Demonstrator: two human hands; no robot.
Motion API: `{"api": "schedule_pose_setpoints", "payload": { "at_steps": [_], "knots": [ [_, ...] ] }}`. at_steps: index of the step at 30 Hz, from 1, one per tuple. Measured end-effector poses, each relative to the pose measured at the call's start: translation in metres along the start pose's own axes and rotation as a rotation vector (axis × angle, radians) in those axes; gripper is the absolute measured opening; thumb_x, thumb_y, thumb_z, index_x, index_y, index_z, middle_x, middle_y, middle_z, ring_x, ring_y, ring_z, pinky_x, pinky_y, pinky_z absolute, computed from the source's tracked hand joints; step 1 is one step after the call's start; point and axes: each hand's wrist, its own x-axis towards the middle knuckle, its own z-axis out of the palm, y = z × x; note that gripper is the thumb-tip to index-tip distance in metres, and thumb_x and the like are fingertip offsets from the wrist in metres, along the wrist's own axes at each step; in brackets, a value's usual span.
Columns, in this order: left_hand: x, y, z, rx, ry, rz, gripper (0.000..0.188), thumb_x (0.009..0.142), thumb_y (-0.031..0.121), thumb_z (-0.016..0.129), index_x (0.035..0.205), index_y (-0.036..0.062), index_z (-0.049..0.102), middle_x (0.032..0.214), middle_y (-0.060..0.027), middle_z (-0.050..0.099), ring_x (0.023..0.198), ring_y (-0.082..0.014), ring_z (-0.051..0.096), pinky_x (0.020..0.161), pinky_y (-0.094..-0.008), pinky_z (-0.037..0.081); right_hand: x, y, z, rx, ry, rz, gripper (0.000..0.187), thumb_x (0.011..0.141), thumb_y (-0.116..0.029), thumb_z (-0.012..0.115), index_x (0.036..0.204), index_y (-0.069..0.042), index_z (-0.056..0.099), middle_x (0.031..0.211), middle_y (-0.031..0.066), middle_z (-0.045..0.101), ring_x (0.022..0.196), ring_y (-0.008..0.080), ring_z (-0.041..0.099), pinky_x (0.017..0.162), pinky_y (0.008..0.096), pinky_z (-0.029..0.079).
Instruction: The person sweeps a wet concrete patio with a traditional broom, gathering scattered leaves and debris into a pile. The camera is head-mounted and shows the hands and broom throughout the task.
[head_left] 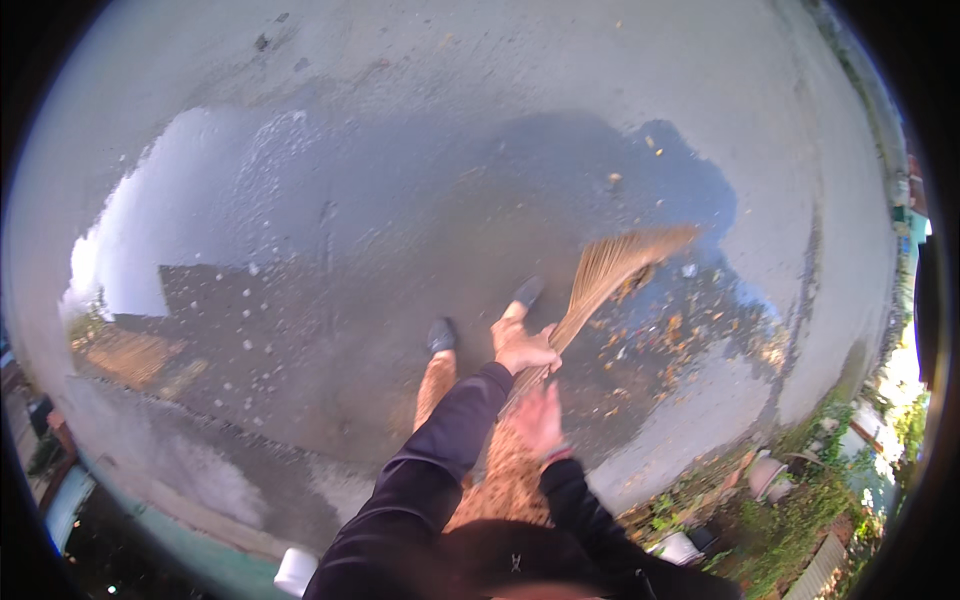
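Observation:
A straw broom [618,262] slants up and right from my hands, its fanned bristles over the wet ground beside fallen leaves. My left hand [526,348] is closed around the broom's upper part, ahead of my feet. Just below it, my right hand [541,418] lies beside the butt of the broom, fingers stretched out and a little blurred, not wrapped round it. A scatter of brown and yellow leaves [672,342] spreads across the wet concrete to the right of the bristles.
A broad shallow puddle [420,160] covers much of the concrete. My shoes [441,334] stand in its wet part. Plants [800,515] and a pot [768,477] line the lower right edge. A low ledge [200,525] runs along the lower left, near a white object [295,571].

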Motion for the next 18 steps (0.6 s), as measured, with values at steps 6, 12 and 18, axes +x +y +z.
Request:
{"api": "schedule_pose_setpoints", "payload": {
  "at_steps": [6,12,18],
  "knots": [
    [-0.172,-0.037,-0.001,-0.229,0.62,-0.052,0.067,0.074,0.004,0.058,0.136,0.0014,0.034,0.068,-0.0045,0.053,0.05,-0.0154,0.054,0.046,-0.0292,0.048,0.056,-0.011,0.139,-0.393,-0.462,-0.031,0.046,0.084,-0.026,0.07,0.118,-0.006,0.047,0.102,0.0103,0.063,0.097,0.0233,0.063,0.086,0.0426,0.05],
    [-0.156,-0.046,0.005,-0.608,0.884,-0.128,0.021,0.079,0.002,0.056,0.099,-0.0024,0.051,0.07,-0.0073,0.056,0.05,-0.0157,0.056,0.046,-0.0307,0.051,0.113,0.062,0.173,-0.732,-0.455,0.339,0.019,0.08,-0.015,0.068,0.086,-0.001,0.056,0.074,0.0069,0.06,0.056,0.0165,0.059,0.054,0.0309,0.053],
    [-0.014,-0.009,0.058,0.066,0.442,-0.331,0.044,0.075,0.018,0.063,0.105,-0.0112,0.049,0.084,-0.0182,0.061,0.075,-0.0292,0.064,0.07,-0.0364,0.054,0.136,-0.091,0.028,-0.158,-0.047,0.234,0.012,0.08,-0.01,0.063,0.084,-0.001,0.056,0.069,0.0066,0.057,0.057,0.0179,0.058,0.05,0.0328,0.05]
  ]
}}
